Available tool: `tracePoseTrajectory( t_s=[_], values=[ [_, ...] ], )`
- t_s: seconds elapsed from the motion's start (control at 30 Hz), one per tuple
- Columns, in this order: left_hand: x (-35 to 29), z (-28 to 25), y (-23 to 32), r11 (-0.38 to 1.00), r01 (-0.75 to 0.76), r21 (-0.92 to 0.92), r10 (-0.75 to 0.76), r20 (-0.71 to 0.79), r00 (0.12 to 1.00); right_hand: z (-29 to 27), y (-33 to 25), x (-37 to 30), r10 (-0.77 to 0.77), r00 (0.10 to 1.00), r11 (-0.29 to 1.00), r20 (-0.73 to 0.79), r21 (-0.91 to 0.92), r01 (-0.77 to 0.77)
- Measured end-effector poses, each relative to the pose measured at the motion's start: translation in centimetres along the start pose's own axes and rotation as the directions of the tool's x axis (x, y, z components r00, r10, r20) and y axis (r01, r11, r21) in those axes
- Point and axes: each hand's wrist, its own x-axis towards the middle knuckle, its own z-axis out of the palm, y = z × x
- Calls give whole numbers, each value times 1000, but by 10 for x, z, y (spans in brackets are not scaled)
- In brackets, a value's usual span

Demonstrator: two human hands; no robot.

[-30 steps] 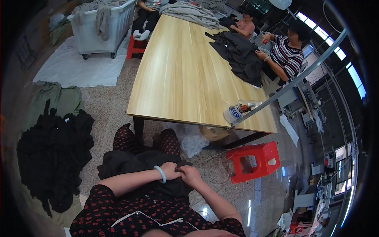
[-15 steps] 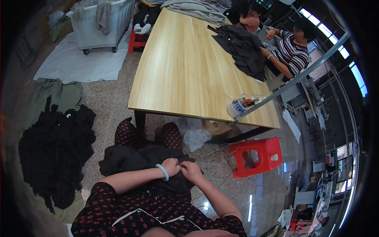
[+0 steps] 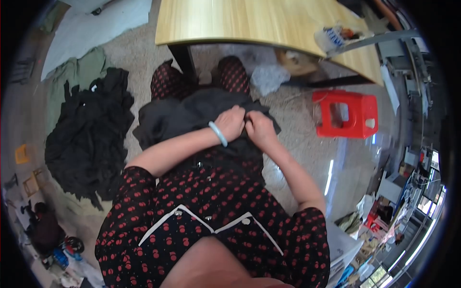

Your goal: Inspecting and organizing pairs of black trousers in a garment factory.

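A bunched black cloth [image 3: 177, 115] lies across my lap, its folds spilling over both thighs. My left hand [image 3: 232, 124], with a pale bangle at the wrist, is closed on the cloth, its fingers curled down into it. Close beside it, my right hand [image 3: 260, 128] pinches the same cloth near its right side. The fingertips of the two hands nearly meet. What exactly lies between them is too small to make out.
Ahead stands a wooden table [image 3: 240, 21] with a plastic tub [image 3: 331, 39] near its edge. A red stool [image 3: 348, 113] is at the right. Under the table sit a plastic bag [image 3: 269, 79] and a cardboard box [image 3: 295, 62]. Black garments [image 3: 89, 134] lie heaped at left on green cloth [image 3: 79, 72].
The view has tilted downward, so the table, stool and heap appear higher in the picture. Both hands stay close together on the black cloth, with only slight finger movement.
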Motion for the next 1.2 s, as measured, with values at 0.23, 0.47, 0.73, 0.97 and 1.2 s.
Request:
tracePoseTrajectory(
  t_s=[0.23,0.47,0.73,0.97,1.2],
  values=[
    [4,-7,0,999,18,-43,-19,-5,1000,-3,3,8,116,992,991,48,55,-119],
    [0,-9,-1,997,-6,-77,8,27,1000,-5,17,8,112,989,979,95,162,-126],
    [4,-15,-13,939,32,-341,21,152,988,-28,18,17,88,921,905,380,357,-234],
    [7,-23,-16,903,180,-391,-44,333,942,-24,12,16,123,909,839,399,448,-310],
    [10,-29,-19,783,367,-502,-114,464,878,-36,15,23,211,845,843,491,346,-411]
  ],
)
